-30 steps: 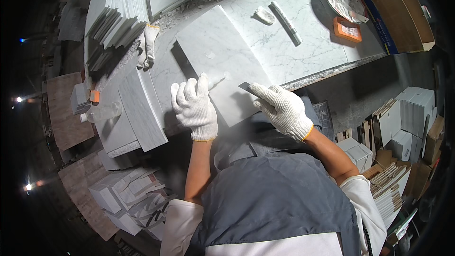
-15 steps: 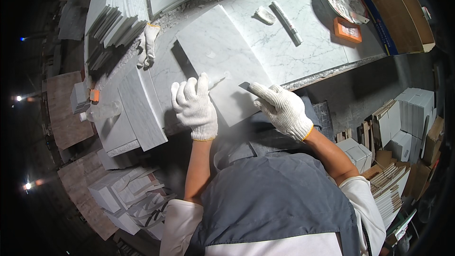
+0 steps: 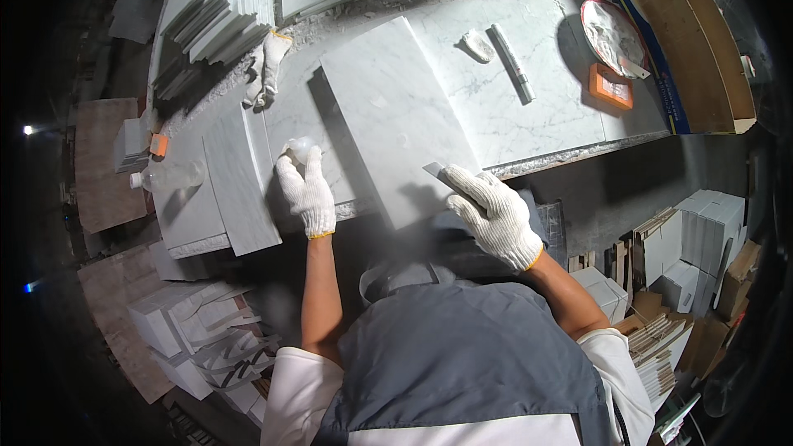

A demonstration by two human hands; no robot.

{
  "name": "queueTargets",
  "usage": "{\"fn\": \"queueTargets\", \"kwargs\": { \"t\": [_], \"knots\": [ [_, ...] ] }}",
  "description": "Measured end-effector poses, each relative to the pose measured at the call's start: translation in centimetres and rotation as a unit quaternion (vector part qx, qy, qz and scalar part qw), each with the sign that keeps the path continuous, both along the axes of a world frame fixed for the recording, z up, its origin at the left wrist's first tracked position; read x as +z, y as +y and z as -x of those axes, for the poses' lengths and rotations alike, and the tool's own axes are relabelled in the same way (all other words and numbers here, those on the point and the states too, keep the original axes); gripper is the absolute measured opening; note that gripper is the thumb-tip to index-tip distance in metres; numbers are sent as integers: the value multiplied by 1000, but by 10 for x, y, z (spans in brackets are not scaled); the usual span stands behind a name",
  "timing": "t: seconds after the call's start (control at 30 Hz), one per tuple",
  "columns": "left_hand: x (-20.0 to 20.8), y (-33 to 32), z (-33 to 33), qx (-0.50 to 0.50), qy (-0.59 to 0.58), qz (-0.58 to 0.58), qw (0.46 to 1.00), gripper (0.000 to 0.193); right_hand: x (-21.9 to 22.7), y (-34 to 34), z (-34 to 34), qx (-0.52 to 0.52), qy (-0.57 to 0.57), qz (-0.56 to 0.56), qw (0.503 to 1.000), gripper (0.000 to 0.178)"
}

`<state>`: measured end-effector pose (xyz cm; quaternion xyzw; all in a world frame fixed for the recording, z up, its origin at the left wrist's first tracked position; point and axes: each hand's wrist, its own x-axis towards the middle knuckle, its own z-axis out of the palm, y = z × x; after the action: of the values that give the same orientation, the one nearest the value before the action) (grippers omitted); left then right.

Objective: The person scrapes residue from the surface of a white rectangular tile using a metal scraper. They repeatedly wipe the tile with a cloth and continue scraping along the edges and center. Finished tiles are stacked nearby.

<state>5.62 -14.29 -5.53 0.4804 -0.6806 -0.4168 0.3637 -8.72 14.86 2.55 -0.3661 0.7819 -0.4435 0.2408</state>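
Note:
Both my hands wear white knitted gloves. My left hand is over the bench left of a pale marble slab, its thumb and fingers closed around a small translucent whitish bottle; the hand hides part of it. My right hand grips a flat grey scraper blade, whose end points up and left above the slab's near right part. The grey-veined slab lies at a slant on the bench, its near corner reaching past the front edge. A faint wet-looking spot shows on its face.
A spare glove and stacked slabs lie at the far left, with a clear plastic bottle nearer. A marker-like tube, an orange block and a bowl of white paste are right, beside a cardboard box.
My left hand has moved left off the slab with the small bottle, whose thin tip pointed over the slab before. My right hand still holds the scraper blade near the same spot.

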Motion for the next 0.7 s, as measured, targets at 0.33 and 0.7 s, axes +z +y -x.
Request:
{"fn": "queueTargets", "kwargs": {
  "t": [0.33, 0.7],
  "knots": [
    [-22, 5, -9, 10, -39, 84, 996, 49, -9, 2, -5, -61, -191, 128, 971, 42],
    [11, 50, -24, -3, -84, 262, 961, 66, -18, 12, 6, -142, -270, 122, 944, 48]
  ]
}}
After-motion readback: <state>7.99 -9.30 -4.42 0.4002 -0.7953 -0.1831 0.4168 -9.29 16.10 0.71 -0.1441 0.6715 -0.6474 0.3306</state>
